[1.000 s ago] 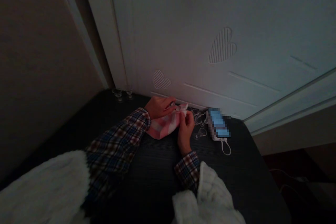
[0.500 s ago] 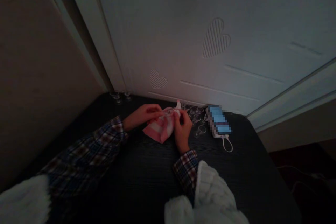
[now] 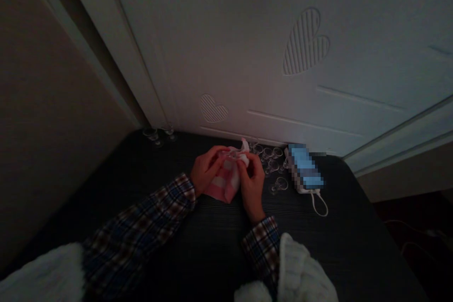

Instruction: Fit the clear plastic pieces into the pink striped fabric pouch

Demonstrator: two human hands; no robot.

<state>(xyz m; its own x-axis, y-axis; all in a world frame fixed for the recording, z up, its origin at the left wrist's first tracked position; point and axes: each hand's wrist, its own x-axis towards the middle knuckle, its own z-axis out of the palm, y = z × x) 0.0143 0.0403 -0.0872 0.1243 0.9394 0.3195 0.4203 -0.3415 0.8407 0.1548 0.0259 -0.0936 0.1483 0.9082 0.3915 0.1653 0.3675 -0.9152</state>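
My left hand (image 3: pixel 204 172) and my right hand (image 3: pixel 253 183) are together above the dark table (image 3: pixel 198 245), both pinching a pink and white striped cloth (image 3: pixel 226 181). The cloth bunches between my fingers, with a white tip sticking up. Something small and clear seems wrapped in the cloth's top, but the dim light hides what it is. Both sleeves are plaid with fluffy white cuffs over them.
Several small clear glasses (image 3: pixel 271 163) stand by the white panelled door (image 3: pixel 283 56), right of my hands. Two more glasses (image 3: pixel 159 133) sit at the table's far left corner. A white power bank with a phone (image 3: pixel 305 173) and looped cord lies to the right.
My left hand has drawn in closer to my right hand, and the cloth is bunched tighter between them. The view has shifted slightly.
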